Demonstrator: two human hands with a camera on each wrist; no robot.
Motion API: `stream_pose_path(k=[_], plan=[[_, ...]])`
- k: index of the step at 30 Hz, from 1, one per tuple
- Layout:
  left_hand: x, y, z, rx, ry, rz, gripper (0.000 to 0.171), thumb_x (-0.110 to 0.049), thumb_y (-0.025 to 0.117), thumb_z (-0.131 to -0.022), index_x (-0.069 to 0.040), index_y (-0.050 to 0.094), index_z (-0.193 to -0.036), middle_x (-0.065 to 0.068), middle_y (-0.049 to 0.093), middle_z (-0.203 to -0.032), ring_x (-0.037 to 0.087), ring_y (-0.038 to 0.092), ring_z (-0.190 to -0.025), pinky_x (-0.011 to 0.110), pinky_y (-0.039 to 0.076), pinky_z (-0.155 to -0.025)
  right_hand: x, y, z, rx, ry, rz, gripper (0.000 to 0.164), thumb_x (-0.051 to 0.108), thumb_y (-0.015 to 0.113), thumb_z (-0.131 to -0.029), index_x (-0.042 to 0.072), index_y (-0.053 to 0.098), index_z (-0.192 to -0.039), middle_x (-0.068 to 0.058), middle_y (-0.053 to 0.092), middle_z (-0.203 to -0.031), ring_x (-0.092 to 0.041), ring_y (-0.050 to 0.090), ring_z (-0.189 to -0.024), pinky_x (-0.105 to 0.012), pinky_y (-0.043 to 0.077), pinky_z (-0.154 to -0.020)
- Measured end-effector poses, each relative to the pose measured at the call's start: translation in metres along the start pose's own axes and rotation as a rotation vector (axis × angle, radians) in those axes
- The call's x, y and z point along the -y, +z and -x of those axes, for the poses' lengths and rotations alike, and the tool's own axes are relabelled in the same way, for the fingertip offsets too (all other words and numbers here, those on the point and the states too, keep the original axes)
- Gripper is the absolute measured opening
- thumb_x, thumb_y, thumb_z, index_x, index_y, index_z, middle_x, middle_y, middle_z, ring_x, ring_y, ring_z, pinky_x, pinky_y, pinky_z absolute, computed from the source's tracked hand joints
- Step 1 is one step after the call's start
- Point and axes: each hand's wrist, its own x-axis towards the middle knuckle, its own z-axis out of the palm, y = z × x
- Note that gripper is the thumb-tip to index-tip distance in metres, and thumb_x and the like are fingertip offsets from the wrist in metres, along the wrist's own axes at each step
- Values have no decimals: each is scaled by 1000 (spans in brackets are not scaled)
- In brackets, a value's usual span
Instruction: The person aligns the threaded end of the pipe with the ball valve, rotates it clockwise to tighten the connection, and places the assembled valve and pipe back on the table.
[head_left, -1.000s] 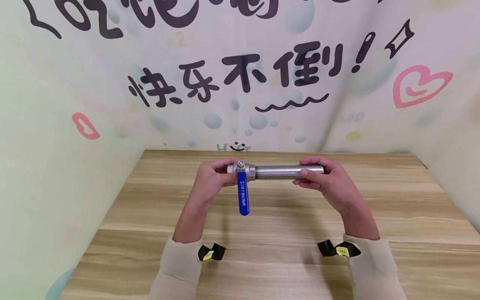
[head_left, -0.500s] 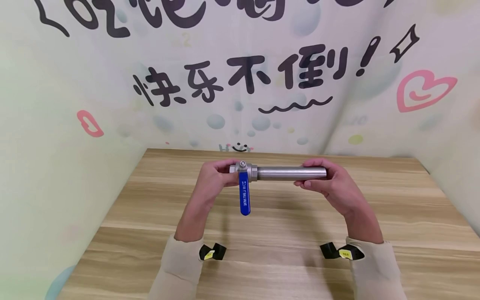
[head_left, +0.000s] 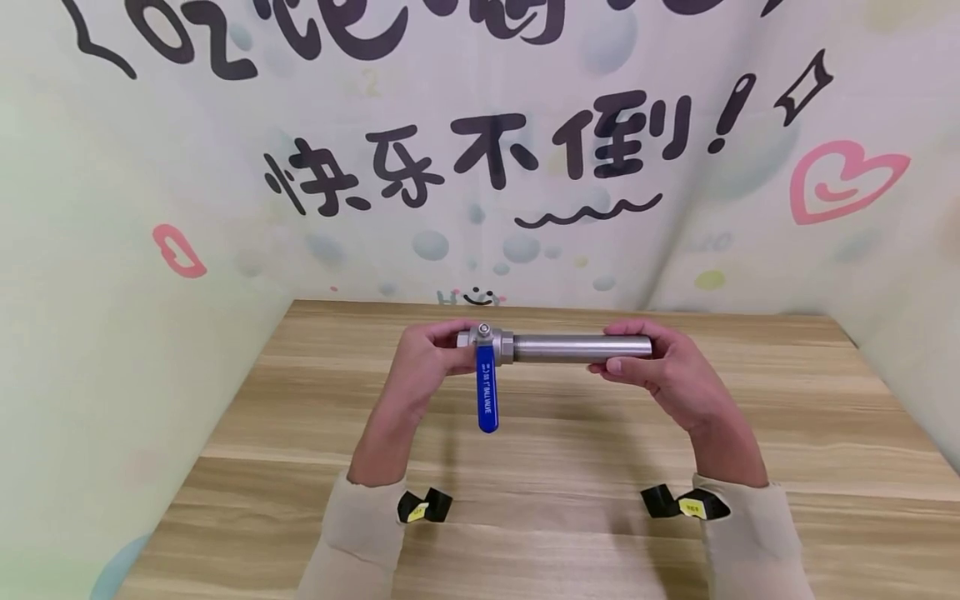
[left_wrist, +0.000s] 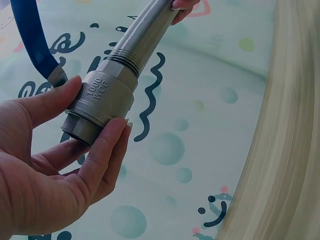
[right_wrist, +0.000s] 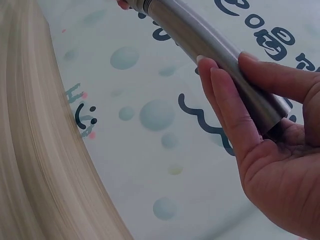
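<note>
A silver ball valve (left_wrist: 102, 95) with a blue lever handle (head_left: 487, 390) is joined to a straight metal pipe (head_left: 573, 347). Threads show on the pipe where it enters the valve. My left hand (head_left: 420, 367) grips the valve body at its left end, thumb on one side and fingers on the other. At the pipe's far end, my right hand (head_left: 678, 375) holds it between thumb and fingers; the right wrist view shows the pipe's end near the palm. The assembly lies level above the table, and the lever points toward me.
Below the hands spreads a wood-grain table (head_left: 547, 500). A pale cloth backdrop (head_left: 465, 208) with dark lettering and pink hearts rises behind it and along both sides. Black straps with yellow labels (head_left: 692, 507) sit on both cuffs.
My right thumb has shifted from the pipe's front face to its lower edge. The view has tilted slightly; the valve and the left hand keep nearly the same position.
</note>
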Motion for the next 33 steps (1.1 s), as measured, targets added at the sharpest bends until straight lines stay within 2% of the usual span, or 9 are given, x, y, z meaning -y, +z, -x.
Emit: stream_pose_path(k=[16,24,33], plan=[[-1,0,-1,6,25,6,28,4,67,-84,2,70,-112,14,62,-99,23,60,-83,34,60,-75,0,1,-2,-28,-5,-6,21,-6,59,-92,2,65,-111,-13,63,-102,-27,73,-87,-36,56,-85],[0,0,-2,7,24,7,29,4,66,-84,1,70,-112,15,63,-102,24,61,-85,35,60,-76,2,2,-3,-54,27,20,16,1,61,-93,1,65,-109,-13,64,-102,-26,72,-88,-35,57,-84],[0,0,-1,4,26,-6,27,3,67,-84,1,71,-111,14,63,-100,24,60,-83,34,60,-75,1,3,-2,-75,59,-7,14,3,61,-94,3,66,-107,-13,64,-103,-24,73,-86,-34,57,-84]])
